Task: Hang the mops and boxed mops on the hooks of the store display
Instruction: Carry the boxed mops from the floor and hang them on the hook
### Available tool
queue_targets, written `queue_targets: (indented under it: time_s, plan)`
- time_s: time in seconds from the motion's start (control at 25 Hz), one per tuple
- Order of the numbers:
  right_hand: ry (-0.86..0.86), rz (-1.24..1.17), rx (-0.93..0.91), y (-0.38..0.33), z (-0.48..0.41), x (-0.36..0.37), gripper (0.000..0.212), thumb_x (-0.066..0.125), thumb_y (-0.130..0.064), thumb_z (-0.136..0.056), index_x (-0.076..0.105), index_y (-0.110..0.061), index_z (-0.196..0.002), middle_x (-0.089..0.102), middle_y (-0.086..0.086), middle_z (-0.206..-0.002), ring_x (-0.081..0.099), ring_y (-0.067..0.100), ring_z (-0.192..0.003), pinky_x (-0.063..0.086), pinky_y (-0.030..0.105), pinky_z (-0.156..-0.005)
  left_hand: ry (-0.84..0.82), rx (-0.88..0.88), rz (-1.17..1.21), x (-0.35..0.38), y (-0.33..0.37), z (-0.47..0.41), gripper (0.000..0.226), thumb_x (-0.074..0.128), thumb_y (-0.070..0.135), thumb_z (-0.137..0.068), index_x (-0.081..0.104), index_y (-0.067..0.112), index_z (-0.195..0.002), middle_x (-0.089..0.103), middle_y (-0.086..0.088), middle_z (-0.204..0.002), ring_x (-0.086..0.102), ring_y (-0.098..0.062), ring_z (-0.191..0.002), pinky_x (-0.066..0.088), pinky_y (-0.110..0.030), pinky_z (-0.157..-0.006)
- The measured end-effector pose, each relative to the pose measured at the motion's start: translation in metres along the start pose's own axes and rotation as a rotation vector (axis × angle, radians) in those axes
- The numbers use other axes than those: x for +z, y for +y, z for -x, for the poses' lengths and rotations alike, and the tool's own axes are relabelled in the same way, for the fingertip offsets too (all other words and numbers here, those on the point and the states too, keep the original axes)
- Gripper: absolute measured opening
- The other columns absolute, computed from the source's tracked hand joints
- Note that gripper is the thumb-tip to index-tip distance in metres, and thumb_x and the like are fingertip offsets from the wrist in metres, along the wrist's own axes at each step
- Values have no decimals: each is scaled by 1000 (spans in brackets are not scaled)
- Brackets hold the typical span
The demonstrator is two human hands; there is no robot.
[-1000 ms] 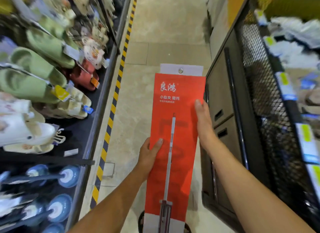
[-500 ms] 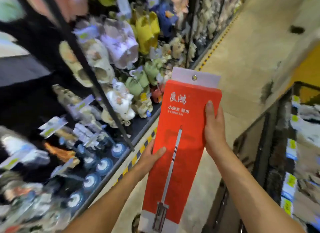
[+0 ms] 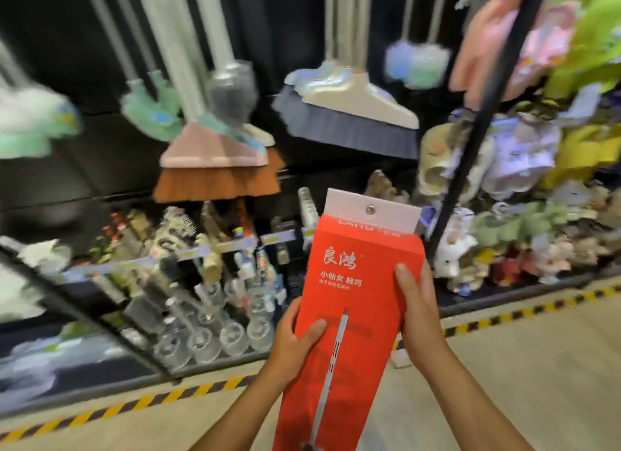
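Observation:
I hold a long red boxed mop (image 3: 356,302) upright in front of me, its white hang tab with a metal eyelet (image 3: 370,210) at the top. My left hand (image 3: 295,339) grips its left edge, thumb across the front. My right hand (image 3: 420,313) grips the right edge a little higher. Behind the box stands the dark store display (image 3: 84,81), where brooms and mops hang: a pink broom (image 3: 215,161), a cream and grey broom (image 3: 353,111), and green fluffy mop heads (image 3: 154,111). The hooks themselves are blurred and cannot be made out.
Low shelves hold brushes and clear cups (image 3: 201,316). A black upright post (image 3: 470,121) divides the display from racks of slippers (image 3: 521,155) to the right. A yellow and black floor stripe (image 3: 134,403) runs along the display base.
The view has swung left from the aisle to face the display with hanging brooms. The box has stayed in both hands, held upright and now closer to the shelves.

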State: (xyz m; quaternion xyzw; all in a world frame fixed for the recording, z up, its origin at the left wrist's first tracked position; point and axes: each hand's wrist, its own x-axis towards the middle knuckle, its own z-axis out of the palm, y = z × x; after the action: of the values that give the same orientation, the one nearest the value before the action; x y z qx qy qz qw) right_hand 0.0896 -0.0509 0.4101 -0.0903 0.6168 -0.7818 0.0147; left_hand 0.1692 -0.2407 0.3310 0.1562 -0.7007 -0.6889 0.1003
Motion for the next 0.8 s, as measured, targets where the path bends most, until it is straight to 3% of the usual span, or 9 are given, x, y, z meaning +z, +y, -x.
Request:
queue_targets:
  time_s: [0.08, 0.16, 0.28, 0.4, 0.6, 0.8]
  plan:
    - [-126, 17, -29, 2, 18, 62, 69, 62, -27, -99, 27, -27, -158, 60, -16, -133, 66, -10, -106, 55, 12, -78, 109, 0, 18, -67, -4, 24, 102, 79, 88, -47, 63, 24, -125, 80, 12, -105, 76, -3, -96, 57, -18, -77]
    - [-234, 83, -87, 6, 38, 131, 78, 65, -12, -98, 19, -28, -159, 59, -26, -125, 65, -14, -104, 54, 11, -80, 221, 12, 20, -142, -10, 57, 103, 79, 89, -47, 62, 26, -126, 80, 11, -108, 76, -4, -97, 58, -18, -77]
    - [-426, 168, -140, 10, 76, 226, 93, 80, -38, -83, 25, -37, -158, 61, -1, -137, 67, 9, -118, 58, 28, -91, 331, 30, 20, -243, -10, 110, 98, 80, 87, -50, 61, 29, -126, 80, 14, -109, 77, -6, -97, 59, -20, -76]
    - [-608, 173, -133, 18, 128, 327, 90, 79, -54, -69, 38, -41, -148, 54, -3, -144, 66, 6, -117, 59, 28, -90, 446, 47, 3, -341, -14, 170, 77, 81, 69, -65, 62, 28, -127, 78, 16, -112, 76, -9, -102, 59, -24, -81]
    - [-851, 126, -135, 35, 225, 482, 83, 77, -55, -69, 44, -34, -143, 55, -2, -138, 67, 12, -113, 58, 27, -90, 713, 75, -27, -475, -19, 278, 61, 75, 54, -71, 62, 26, -124, 77, 19, -111, 74, -4, -102, 57, -20, -83]
    - [-1134, 38, -99, 44, 329, 617, 90, 84, -43, -66, 42, -26, -144, 58, -5, -130, 66, -3, -103, 56, 18, -85, 1010, 70, -33, -575, -27, 385, 66, 76, 56, -72, 62, 23, -128, 76, 6, -119, 73, -12, -110, 59, -28, -93]
